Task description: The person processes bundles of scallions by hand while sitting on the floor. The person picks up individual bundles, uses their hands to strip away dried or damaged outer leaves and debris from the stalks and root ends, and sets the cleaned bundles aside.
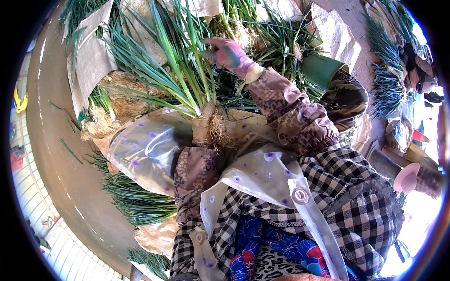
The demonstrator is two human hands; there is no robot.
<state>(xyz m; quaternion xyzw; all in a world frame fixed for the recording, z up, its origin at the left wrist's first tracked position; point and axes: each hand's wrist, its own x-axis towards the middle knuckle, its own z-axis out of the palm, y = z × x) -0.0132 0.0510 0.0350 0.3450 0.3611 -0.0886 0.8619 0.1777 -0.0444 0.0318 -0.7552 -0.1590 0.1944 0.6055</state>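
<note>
A bunch of green onions (pixel 187 89) stands in front of me, long leaves fanning up and left, pale roots (pixel 219 129) hanging at its base. My left hand (pixel 206 114) is closed around the stems just above the roots; the leaves and roots partly hide its fingers. My right hand (pixel 232 58), in a pink and grey-green glove, is raised to the right of the leaves. Its fingers are apart and point left, close to the leaves, with nothing seen in them. Patterned brown sleeves cover both forearms, and a clear spotted plastic apron (pixel 154 145) lies over my lap.
More green onions (pixel 281 44) lie ahead, with beige sacking (pixel 96 58) at the left. Rooted onions (pixel 101 117) sit left of the apron, and a green heap (pixel 136 192) lies nearer. A green container (pixel 323 70) stands at the right. Further right are onion bundles (pixel 386 84).
</note>
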